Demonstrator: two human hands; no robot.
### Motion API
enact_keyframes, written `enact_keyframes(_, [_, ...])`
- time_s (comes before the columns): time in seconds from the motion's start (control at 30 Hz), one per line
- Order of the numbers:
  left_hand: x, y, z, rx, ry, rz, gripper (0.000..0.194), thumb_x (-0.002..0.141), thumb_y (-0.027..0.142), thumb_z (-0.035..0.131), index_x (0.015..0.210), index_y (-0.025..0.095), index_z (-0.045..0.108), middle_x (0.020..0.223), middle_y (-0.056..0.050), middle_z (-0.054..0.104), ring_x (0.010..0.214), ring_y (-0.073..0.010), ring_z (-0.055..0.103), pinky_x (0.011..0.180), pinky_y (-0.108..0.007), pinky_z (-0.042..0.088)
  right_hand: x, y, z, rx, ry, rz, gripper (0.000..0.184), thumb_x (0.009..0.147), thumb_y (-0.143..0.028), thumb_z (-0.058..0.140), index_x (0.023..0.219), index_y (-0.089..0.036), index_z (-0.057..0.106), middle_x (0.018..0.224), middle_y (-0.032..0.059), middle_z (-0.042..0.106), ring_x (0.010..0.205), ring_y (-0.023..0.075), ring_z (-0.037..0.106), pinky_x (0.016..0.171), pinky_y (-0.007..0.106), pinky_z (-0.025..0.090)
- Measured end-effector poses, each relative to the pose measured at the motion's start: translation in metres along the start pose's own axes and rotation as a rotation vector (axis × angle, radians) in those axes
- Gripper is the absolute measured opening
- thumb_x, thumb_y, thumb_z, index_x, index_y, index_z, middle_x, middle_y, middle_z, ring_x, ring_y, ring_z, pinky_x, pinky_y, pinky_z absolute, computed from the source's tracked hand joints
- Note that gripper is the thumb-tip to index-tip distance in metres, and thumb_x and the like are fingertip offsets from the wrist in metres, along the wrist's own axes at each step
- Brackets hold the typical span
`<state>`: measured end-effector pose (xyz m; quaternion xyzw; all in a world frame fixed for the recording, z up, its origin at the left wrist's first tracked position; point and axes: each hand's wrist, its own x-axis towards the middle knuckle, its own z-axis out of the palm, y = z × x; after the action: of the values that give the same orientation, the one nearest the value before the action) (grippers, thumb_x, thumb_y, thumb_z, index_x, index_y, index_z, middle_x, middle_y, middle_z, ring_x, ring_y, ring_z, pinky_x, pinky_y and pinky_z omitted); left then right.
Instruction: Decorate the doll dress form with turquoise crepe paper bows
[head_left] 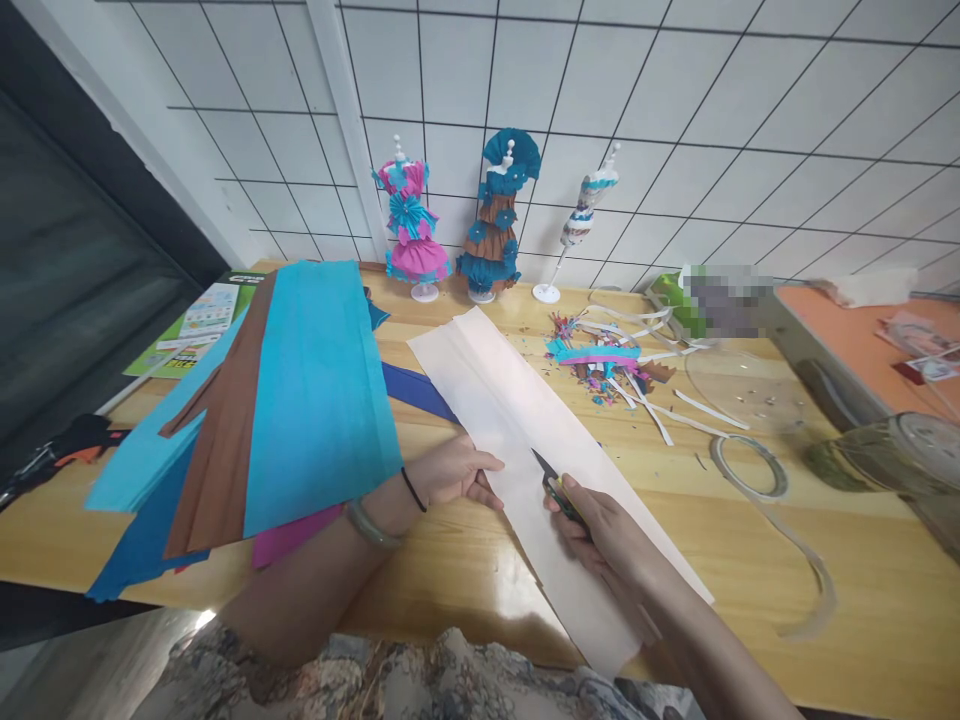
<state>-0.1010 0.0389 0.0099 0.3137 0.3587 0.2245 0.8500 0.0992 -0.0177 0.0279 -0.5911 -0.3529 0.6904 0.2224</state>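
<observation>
A long sheet of pale crepe paper (487, 375) lies slantwise on the table in front of me. At its left edge my left hand (461, 475) pinches the paper between thumb and fingers. My right hand (596, 525) grips a pair of dark scissors (551, 473) over the sheet, blades together and pointing up and left. To the left, a wide turquoise crepe sheet (319, 390) and a brown one (217, 460) overlap other blue and magenta pieces. A dark blue strip (420, 390) runs partly under the pale sheet.
Three small mannequins stand by the wall: one pink and turquoise (411, 225), one teal and brown (491, 225), one mostly bare (581, 215). Paper scraps (600, 360), a tape roll (748, 467) and a glass jar (885, 455) are on the right. A glue gun (60, 450) lies left.
</observation>
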Motion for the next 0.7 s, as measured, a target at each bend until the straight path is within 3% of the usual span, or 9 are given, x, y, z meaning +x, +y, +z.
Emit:
enact_keyframes(0.2, [0.0003,-0.0018,-0.002,-0.004,-0.03,0.012,0.038,0.072,0.016,0.061,0.109,0.012,0.054,0.099,-0.013,0.064,0.073,-0.0173,0.064,0.054,-0.025,0.055,0.0018,0.0006,-0.0002,-0.02,0.02,-0.003,0.044,0.077,-0.061,0.04,0.075,-0.018,0.045,0.049,-0.0099,0.026,0.033,0.0014,0.019,0.03,0.017,0.011])
enact_keyframes(0.7, [-0.001,0.0001,0.0003,0.004,0.004,-0.007,0.036,0.069,0.016,0.061,0.105,0.012,0.055,0.096,-0.012,0.064,0.065,-0.016,0.063,0.052,-0.026,0.054,-0.0004,-0.0024,0.0028,-0.048,0.018,0.007,0.043,0.077,-0.061,0.04,0.074,-0.018,0.045,0.048,-0.0101,0.025,0.034,0.0015,0.018,0.031,0.016,0.011])
